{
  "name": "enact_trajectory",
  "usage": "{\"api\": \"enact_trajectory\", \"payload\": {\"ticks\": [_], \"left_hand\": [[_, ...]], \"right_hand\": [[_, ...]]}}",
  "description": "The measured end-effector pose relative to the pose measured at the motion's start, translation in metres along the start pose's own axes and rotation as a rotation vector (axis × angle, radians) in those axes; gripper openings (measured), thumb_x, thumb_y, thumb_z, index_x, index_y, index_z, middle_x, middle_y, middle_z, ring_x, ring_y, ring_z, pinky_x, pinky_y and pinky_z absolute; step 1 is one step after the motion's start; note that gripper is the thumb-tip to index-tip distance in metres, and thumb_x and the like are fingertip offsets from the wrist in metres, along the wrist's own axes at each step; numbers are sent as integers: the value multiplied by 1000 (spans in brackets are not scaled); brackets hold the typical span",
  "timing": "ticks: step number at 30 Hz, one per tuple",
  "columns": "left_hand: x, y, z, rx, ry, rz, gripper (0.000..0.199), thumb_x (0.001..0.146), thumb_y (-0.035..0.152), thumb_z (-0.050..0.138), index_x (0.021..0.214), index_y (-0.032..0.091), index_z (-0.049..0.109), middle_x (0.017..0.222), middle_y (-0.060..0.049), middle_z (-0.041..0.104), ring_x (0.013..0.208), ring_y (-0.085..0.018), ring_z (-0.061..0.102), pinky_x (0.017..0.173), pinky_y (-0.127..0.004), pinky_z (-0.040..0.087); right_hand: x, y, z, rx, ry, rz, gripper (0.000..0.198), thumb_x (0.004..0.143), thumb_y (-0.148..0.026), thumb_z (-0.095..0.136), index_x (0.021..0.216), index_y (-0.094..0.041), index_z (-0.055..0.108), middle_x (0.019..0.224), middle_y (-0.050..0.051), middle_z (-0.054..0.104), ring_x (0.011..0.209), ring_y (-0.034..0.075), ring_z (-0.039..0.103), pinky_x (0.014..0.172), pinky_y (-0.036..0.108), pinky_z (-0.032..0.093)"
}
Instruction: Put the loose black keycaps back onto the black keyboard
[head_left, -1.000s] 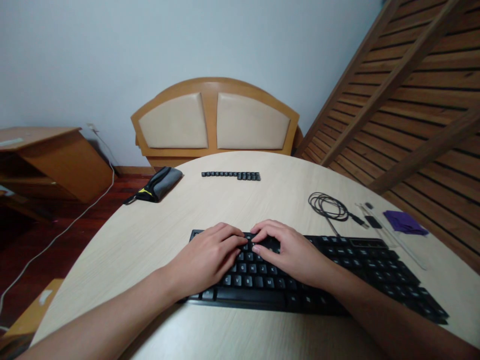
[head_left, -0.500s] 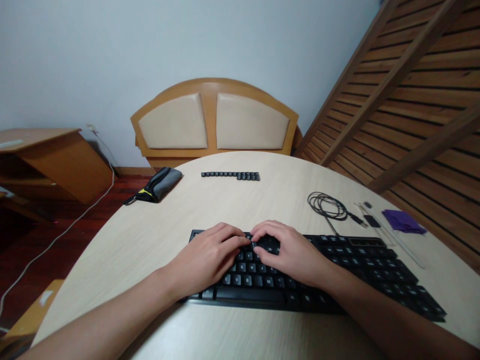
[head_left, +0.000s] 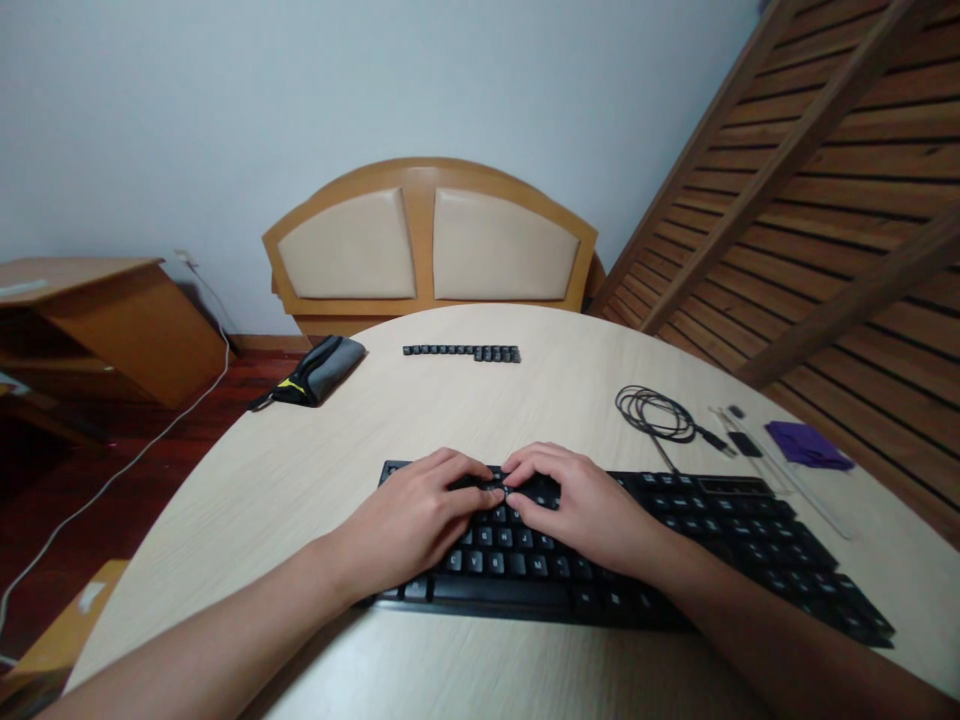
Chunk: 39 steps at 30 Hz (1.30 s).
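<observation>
A black keyboard [head_left: 510, 592] lies across the near part of the table, with dark gaps in its upper rows where keycaps are off. My left hand [head_left: 420, 515] rests over its left side, thumb and fingertips closed in on a small keycap [head_left: 507, 490] in the upper rows. From the other side my right hand [head_left: 581, 505] curls its thumb and index finger to the same keycap, so the fingertips of both hands nearly meet. The fingertips cover most of that keycap; whether it sits fully down cannot be seen. Loose keycaps [head_left: 461, 351] stand lined up farther back.
A coiled black cable [head_left: 656, 414] lies behind the keyboard. Right of it are a purple cloth [head_left: 808, 444] and a thin white stick [head_left: 814, 490]. A grey and black pouch [head_left: 319, 372] sits at the table's left edge. Beyond stands a padded headboard [head_left: 424, 240].
My left thumb has moved up and right onto the keycap, and the left index finger has drawn back from it slightly. My right hand has barely moved.
</observation>
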<state>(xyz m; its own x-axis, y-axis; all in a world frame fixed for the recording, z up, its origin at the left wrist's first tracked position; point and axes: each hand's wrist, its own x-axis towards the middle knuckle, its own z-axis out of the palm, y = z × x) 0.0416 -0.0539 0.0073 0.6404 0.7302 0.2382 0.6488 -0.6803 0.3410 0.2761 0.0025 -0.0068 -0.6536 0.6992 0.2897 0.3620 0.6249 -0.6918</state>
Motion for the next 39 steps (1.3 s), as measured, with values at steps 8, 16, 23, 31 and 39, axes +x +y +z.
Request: {"api": "enact_trajectory", "payload": {"ticks": [8, 16, 23, 31, 39], "left_hand": [[1, -1, -1, -2, 3, 7, 38, 94, 8, 49, 126, 23, 64, 127, -9, 60, 116, -25, 56, 94, -44, 53], [1, 0, -1, 2, -1, 20, 37, 94, 7, 48, 125, 20, 66, 125, -9, 62, 114, -26, 56, 93, -44, 54], [3, 1, -3, 12, -6, 44, 36, 99, 9, 43, 125, 20, 66, 122, -9, 66, 113, -25, 56, 93, -44, 54], [4, 0, -2, 21, 0, 49, 35, 99, 9, 44, 123, 19, 67, 123, -9, 67, 113, -25, 58, 93, -44, 55], [4, 1, -5, 14, -36, 56, 36, 99, 9, 42, 126, 17, 65, 125, -9, 65, 114, -26, 55, 95, -45, 53]], "right_hand": [[0, -3, -3, -23, -12, -12, 5, 86, -19, 69, 90, -22, 68, 104, 4, 72, 98, 20, 67, 90, 36, 51], [-3, -5, 0, -116, -10, -17, 9, 86, -17, 66, 94, -22, 66, 104, 5, 71, 100, 21, 65, 91, 38, 51], [-2, -5, 0, -112, -25, 6, 8, 87, -19, 65, 95, -22, 65, 105, 5, 70, 100, 21, 64, 91, 38, 50], [-2, -9, 1, -146, -14, -16, 11, 86, -16, 64, 95, -22, 64, 103, 5, 70, 98, 22, 65, 90, 38, 51], [-2, -8, 2, -129, -25, 12, 10, 87, -16, 64, 95, -22, 64, 104, 5, 69, 100, 21, 64, 91, 38, 49]]}}
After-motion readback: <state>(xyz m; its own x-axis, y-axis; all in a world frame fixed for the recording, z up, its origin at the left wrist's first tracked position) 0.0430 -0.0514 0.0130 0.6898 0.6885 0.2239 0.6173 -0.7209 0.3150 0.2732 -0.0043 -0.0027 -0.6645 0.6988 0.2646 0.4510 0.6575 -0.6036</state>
